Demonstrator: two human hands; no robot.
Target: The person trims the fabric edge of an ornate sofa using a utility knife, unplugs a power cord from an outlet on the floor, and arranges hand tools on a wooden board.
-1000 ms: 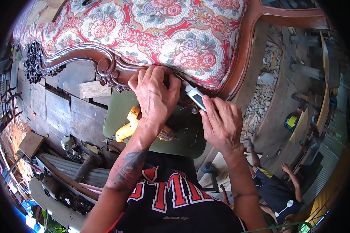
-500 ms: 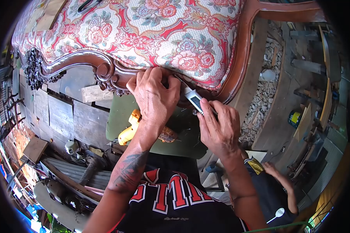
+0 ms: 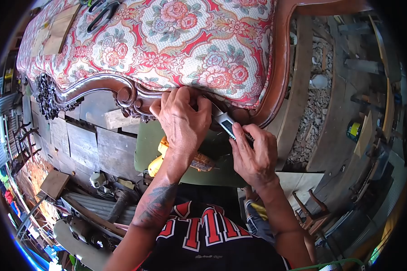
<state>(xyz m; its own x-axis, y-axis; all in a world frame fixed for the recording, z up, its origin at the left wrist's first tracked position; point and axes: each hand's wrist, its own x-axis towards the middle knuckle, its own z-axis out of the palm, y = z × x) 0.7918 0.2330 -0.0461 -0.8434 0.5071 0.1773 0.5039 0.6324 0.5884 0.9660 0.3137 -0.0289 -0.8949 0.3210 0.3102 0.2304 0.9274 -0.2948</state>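
Note:
A floral upholstered seat [image 3: 167,49] in red, cream and blue spreads across the top, set in a carved brown wooden frame [image 3: 278,86]. My left hand [image 3: 183,118] is closed at the front edge of the cover, fingers curled and pinching the fabric where it meets the wood; its fingertips are partly hidden. In my right hand [image 3: 256,156] is a grey utility knife [image 3: 227,125], thumb and fingers closed round its handle. Its blade points up and left along the fabric edge, close beside my left fingers.
Black-handled scissors [image 3: 103,20] and a wooden board [image 3: 61,29] lie on the seat. Below my hands, a yellow tool [image 3: 157,166] rests on a green surface [image 3: 144,140]. Gravel [image 3: 309,122] fills a gap between planks at right. Another person [image 3: 257,217] is partly hidden behind my right arm.
The view has shifted, bringing more of the scissors into sight. Both hands keep nearly the same place at the fabric edge. The other person at right has moved left, behind my right arm.

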